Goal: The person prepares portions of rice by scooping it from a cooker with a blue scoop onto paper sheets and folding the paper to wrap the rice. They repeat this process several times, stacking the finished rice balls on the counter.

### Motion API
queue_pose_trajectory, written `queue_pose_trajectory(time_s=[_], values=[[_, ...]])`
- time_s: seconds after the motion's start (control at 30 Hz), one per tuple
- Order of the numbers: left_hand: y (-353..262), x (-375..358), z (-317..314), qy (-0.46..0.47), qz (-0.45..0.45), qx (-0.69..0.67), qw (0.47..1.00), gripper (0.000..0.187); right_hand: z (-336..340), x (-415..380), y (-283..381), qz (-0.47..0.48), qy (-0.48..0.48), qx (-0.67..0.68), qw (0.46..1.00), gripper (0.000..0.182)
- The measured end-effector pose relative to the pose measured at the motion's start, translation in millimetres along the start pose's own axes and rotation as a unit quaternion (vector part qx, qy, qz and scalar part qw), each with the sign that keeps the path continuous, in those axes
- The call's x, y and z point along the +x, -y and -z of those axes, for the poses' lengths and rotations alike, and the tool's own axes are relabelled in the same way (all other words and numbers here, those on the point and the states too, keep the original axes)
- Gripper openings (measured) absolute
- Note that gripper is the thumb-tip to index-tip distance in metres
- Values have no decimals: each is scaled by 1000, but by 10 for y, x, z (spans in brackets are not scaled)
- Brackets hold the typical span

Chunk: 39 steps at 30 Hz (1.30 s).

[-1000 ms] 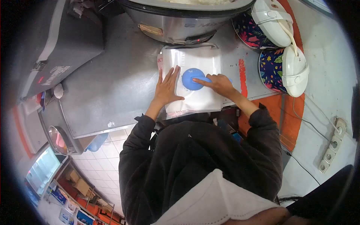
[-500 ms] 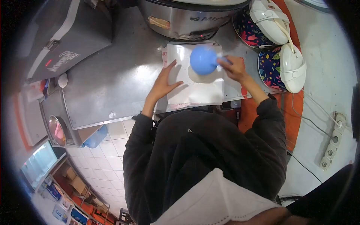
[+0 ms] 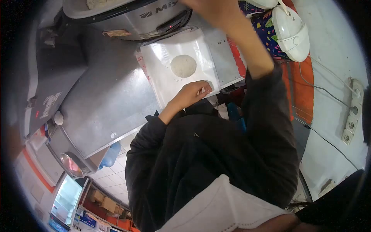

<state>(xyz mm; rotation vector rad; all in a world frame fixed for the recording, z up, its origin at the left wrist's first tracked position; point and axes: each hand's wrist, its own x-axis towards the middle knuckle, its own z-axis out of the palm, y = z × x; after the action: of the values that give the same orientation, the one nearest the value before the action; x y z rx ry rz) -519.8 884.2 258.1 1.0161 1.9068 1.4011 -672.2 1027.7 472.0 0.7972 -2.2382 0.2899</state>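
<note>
A round, flat, pale patty of rice or something like it [image 3: 183, 66] lies on a stack of white sheets [image 3: 160, 58] with red print at the left edge. Below the patty, my left hand [image 3: 193, 92] rests at the sheets' near edge, its fingers curled and the thumb drawn in; what they hold, if anything, is hidden. My right hand [image 3: 212, 11] reaches to the top edge of the view beside the cooker, with its fingers cut off or blurred. The large steel cooker [image 3: 133, 23] stands behind the sheets, with pale food in its pot.
Patterned pots with white lids [image 3: 291, 33] stand at the right, beside a power strip [image 3: 351, 112] on the white surface. A dark grey box [image 3: 58, 77] sits at the left of the metal table [image 3: 104, 104]. A metal bowl [image 3: 71, 164] is at the lower left.
The blue round tool has left the view, baring the patty. My right hand has moved up toward the cooker. My left hand has moved to the sheets' near edge and curled. The view has turned.
</note>
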Motion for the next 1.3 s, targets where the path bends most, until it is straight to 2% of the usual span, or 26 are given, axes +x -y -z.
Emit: queue_pose_trajectory(time_s=[0.07,0.1,0.13,0.17,0.2,0.3,0.43,0.5,0.63,0.7,0.73,0.77,0.8,0.83,0.87,0.9,0.93,1.0,1.03,1.07,1.1,1.13,1.17,1.2,1.23,1.3], values=[[-80,-46,76,-28,59,-90,994,15,-41,-694,65,-73,-11,69,995,25],[-98,-61,173,-33,59,-90,994,15,-169,-1102,67,-232,75,87,966,22],[-141,-71,302,-50,84,-82,992,15,-345,-1516,62,-383,159,103,904,23],[-170,-84,418,-66,111,-74,989,15,-577,-1934,40,-448,146,142,871,21],[-153,-64,519,-85,121,-45,988,14,-774,-2232,28,-510,130,180,831,20],[21,73,705,-131,121,-21,984,14,-1093,-2391,114,-565,60,217,794,12],[50,380,833,-190,64,76,977,13,-1229,-2450,116,-523,3,200,829,12],[130,508,859,-193,41,79,977,17,-1138,-2472,167,-462,4,124,878,11],[204,793,849,-268,-38,196,942,25,-939,-2532,209,-389,-20,175,904,12],[321,859,916,-278,-52,247,927,27,-820,-2518,207,-406,4,266,874,14],[454,845,977,-221,-50,334,915,25,-776,-2528,176,-405,4,270,873,14],[453,850,1028,-160,-48,416,894,22,-724,-2518,138,-428,45,332,839,16],[444,847,1036,-161,-45,419,893,22,-702,-2495,97,-448,86,392,799,20],[430,821,1034,-93,-41,470,877,21,-710,-2457,63,-447,87,396,798,20],[347,810,1045,-24,-37,517,855,21,-704,-2350,38,-455,105,471,749,24],[232,808,1071,-22,-32,516,856,21,-703,-2313,30,-460,124,542,692,28],[109,812,1108,11,-20,465,885,22,-754,-2360,-20,-461,125,546,688,28],[97,807,1181,44,-8,414,909,23,-943,-2453,-199,-356,311,524,709,30],[171,792,1279,57,74,395,914,25,-1020,-2496,-225,-355,310,526,708,30],[162,791,1335,69,156,373,912,27,-1037,-2432,-212,-420,284,486,712,26],[144,800,1344,70,156,375,911,27,-1039,-2367,-203,-482,256,442,712,23],[119,820,1361,97,158,340,922,29,-947,-2338,-231,-540,340,374,673,23],[50,858,1380,125,160,304,931,31,-889,-2388,-137,-543,337,374,672,23],[-46,944,1406,190,223,298,908,40,-847,-2483,-28,-574,263,341,696,23],[66,928,1412,191,221,300,908,40,-798,-2568,82,-599,187,305,717,22],[374,874,1400,139,201,166,955,51,-601,-2728,372,-551,161,300,762,23]])
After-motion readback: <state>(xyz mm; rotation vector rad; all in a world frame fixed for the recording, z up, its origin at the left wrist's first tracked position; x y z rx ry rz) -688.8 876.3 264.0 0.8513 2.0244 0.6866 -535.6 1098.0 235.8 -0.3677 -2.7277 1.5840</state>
